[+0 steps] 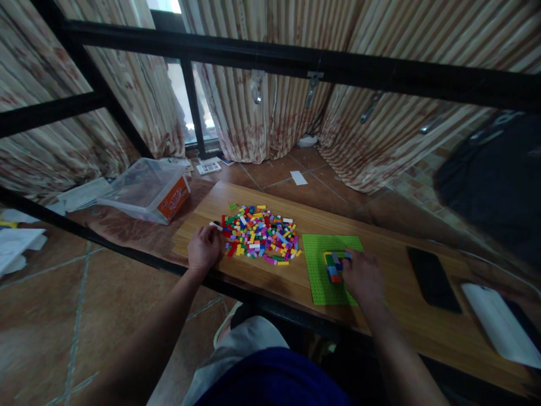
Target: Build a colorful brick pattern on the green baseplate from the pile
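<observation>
My left hand rests on the table at the left edge of a loose heap of toy building bricks. Its fingers are curled together, and a small white brick shows by the fingertips; whether they grip it I cannot tell. My right hand reaches over a green baseplate, its fingers closed at the right side of a small brick structure. Yellow, green, blue, grey and orange-red bricks make up this structure. A dark bit shows at those fingertips, too small to name.
On the table's right lie a black phone and a white flat object. A clear plastic bin with an orange label stands beyond the table's left end. A black metal bar crosses in front of curtains.
</observation>
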A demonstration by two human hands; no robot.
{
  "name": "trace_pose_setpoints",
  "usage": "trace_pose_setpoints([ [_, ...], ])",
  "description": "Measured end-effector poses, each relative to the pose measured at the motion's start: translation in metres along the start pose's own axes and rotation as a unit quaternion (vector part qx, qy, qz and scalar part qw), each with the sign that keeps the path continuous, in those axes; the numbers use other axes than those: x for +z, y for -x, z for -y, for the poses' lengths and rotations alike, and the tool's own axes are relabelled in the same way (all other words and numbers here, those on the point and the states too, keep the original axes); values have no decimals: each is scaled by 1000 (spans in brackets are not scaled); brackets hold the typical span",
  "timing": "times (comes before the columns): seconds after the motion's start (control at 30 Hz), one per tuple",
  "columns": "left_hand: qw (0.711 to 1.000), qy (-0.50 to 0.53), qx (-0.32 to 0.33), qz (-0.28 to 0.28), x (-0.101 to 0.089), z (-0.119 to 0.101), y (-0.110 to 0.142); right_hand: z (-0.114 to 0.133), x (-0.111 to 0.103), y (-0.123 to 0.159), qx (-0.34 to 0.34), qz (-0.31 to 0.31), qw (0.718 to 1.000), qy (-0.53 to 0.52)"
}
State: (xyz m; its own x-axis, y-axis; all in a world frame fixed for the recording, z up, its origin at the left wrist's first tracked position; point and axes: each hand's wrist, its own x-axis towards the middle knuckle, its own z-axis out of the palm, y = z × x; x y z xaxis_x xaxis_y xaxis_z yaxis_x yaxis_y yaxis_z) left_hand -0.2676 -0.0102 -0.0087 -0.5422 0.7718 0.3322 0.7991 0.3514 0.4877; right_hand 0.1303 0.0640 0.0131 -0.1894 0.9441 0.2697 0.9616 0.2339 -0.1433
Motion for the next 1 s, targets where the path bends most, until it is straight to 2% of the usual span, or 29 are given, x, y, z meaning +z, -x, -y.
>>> trace_pose_setpoints([
  [0.1,1000,-1,-2,-2,0,1,0,44,0,-1,-28,-23,997,-64],
  [0.2,1000,-3,-5,-4,1,2,0,94,5,-6,-71,-4,989,-129],
  [0.27,1000,-3,-5,-2,2,3,0,120,10,-11,-73,7,988,-136],
  [0.33,1000,-6,-4,-3,2,3,-1,138,15,-16,-51,12,991,-125],
  [0.43,1000,-12,-3,-9,2,4,-1,150,19,-21,-17,19,994,-106],
  [0.6,1000,-19,4,-10,1,4,-2,150,15,-20,-8,0,988,-151],
  [0.73,999,-24,13,-19,0,3,-3,137,4,-8,24,-25,971,-236],
  [0.87,999,-32,10,-10,-2,1,-3,106,-4,18,64,-62,943,-319],
  [1.0,999,-34,5,-8,-3,0,-3,61,-8,49,144,-97,934,-312],
])
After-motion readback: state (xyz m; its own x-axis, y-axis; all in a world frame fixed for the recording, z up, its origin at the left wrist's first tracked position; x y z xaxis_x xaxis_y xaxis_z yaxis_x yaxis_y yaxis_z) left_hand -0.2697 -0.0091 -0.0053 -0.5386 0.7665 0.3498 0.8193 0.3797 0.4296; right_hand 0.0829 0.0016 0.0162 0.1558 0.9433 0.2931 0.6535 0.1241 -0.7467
